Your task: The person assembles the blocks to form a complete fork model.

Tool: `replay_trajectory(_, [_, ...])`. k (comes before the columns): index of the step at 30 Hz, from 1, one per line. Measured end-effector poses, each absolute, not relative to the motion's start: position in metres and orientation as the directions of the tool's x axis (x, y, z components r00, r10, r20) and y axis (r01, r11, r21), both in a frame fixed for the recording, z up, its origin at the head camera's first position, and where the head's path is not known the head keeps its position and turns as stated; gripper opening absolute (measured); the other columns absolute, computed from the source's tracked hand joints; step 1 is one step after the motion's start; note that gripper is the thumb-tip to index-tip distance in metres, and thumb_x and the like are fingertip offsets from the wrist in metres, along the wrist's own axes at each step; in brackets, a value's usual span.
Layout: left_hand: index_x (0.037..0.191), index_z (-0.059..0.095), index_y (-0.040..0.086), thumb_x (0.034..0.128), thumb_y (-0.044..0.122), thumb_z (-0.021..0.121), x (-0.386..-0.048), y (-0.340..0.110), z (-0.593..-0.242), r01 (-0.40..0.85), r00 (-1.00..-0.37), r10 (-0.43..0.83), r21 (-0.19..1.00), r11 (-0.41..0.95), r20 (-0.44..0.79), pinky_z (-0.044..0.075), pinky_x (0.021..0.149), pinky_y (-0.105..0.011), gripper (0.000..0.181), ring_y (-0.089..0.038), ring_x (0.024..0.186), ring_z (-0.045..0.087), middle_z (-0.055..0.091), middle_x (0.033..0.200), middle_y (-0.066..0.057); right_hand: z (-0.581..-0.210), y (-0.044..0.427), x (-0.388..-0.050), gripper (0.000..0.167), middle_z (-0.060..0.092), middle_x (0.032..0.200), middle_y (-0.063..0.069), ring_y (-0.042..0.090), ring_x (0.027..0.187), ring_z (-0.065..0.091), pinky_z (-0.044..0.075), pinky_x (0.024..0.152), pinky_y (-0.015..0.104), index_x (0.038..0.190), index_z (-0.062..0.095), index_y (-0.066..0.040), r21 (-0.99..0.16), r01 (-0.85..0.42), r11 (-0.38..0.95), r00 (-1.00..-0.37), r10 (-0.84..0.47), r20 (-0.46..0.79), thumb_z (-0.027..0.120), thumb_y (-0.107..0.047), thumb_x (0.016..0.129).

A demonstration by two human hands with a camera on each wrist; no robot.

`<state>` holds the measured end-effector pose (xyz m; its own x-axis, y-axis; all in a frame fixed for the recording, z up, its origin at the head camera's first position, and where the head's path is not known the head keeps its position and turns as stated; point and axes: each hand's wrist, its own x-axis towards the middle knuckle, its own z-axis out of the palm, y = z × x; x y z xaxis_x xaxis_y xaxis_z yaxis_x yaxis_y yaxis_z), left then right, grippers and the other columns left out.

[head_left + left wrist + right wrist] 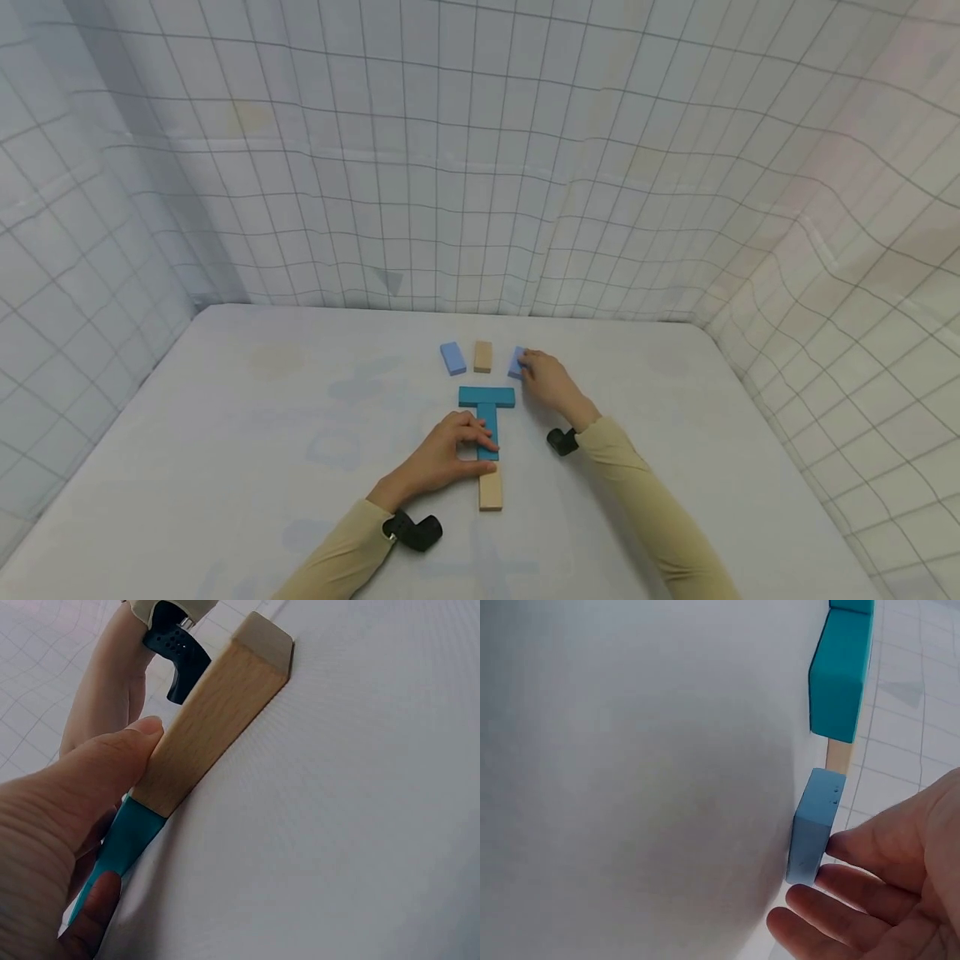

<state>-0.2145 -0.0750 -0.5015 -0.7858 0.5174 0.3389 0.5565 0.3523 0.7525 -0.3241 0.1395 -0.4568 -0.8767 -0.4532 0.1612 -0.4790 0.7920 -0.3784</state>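
Light-blue rectangular block (514, 367) lies against the fingers of the right hand (552, 384) — whether gripped, I cannot tell; the left hand (441, 454), fingers loosely apart, spans a teal bar (487, 415) and pale wooden block (491, 494), apparently to align them.

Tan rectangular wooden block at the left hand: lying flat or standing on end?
Lying flat: in the head view, the tan rectangular wooden block shows its long face upward on the white tabletop.

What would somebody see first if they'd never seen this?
Probably the bright teal blocks making a T in the middle of the white table, with a wooden block continuing the stem. Next come the left hand, at that stem, and the right hand, at a blue block farther back.
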Motion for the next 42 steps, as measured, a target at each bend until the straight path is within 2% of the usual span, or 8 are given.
replay_trajectory(5, [0.098, 0.075, 0.02, 0.0789, 0.028, 0.079, -0.215, -0.076, -0.501, 0.552, -0.79, 0.517, 0.75, 0.364, 0.33, 0.034, 0.101, -0.042, 0.021, -0.015, 0.111, 0.047, 0.056, 0.106, 0.007, -0.457, 0.137, -0.319, 0.029, 0.051, 0.128, 0.028, 0.039, 0.119, 0.049, 0.039, 0.098, 0.045, 0.121, 0.058, 0.012, -0.384, -0.503, 0.774, -0.862, -0.482, 0.158, 0.049, 0.005, 0.094])
replay_trajectory(16, [0.099, 0.075, 0.018, 0.0796, 0.028, 0.079, -0.215, -0.075, -0.501, 0.553, -0.785, 0.525, 0.754, 0.355, 0.329, 0.034, 0.1, -0.043, 0.022, -0.015, 0.111, 0.047, 0.055, 0.106, 0.008, -0.459, 0.138, -0.309, 0.031, 0.049, 0.133, 0.026, 0.037, 0.123, 0.046, 0.037, 0.101, 0.046, 0.125, 0.058, 0.007, -0.381, -0.504, 0.775, -0.861, -0.486, 0.151, 0.049, 0.002, 0.095])
replay_trajectory(32, [0.099, 0.075, 0.019, 0.0799, 0.029, 0.078, -0.216, -0.076, -0.502, 0.556, -0.783, 0.528, 0.75, 0.357, 0.329, 0.035, 0.1, -0.043, 0.022, -0.016, 0.112, 0.046, 0.057, 0.109, 0.003, -0.459, 0.138, -0.304, 0.031, 0.05, 0.13, 0.027, 0.038, 0.12, 0.048, 0.039, 0.099, 0.046, 0.123, 0.059, 0.008, -0.384, -0.525, 0.759, -0.85, -0.493, 0.187, 0.051, 0.005, 0.093])
replay_trajectory(42, [0.098, 0.075, 0.021, 0.0795, 0.031, 0.078, -0.217, -0.076, -0.503, 0.538, -0.792, 0.522, 0.765, 0.354, 0.316, 0.033, 0.102, -0.043, 0.022, -0.015, 0.113, 0.046, 0.057, 0.109, 0.007, -0.46, 0.138, -0.303, 0.03, 0.053, 0.127, 0.027, 0.037, 0.119, 0.05, 0.042, 0.095, 0.045, 0.12, 0.061, 0.009, -0.4, -0.544, 0.738, -0.838, -0.498, 0.221, 0.051, 0.007, 0.091])
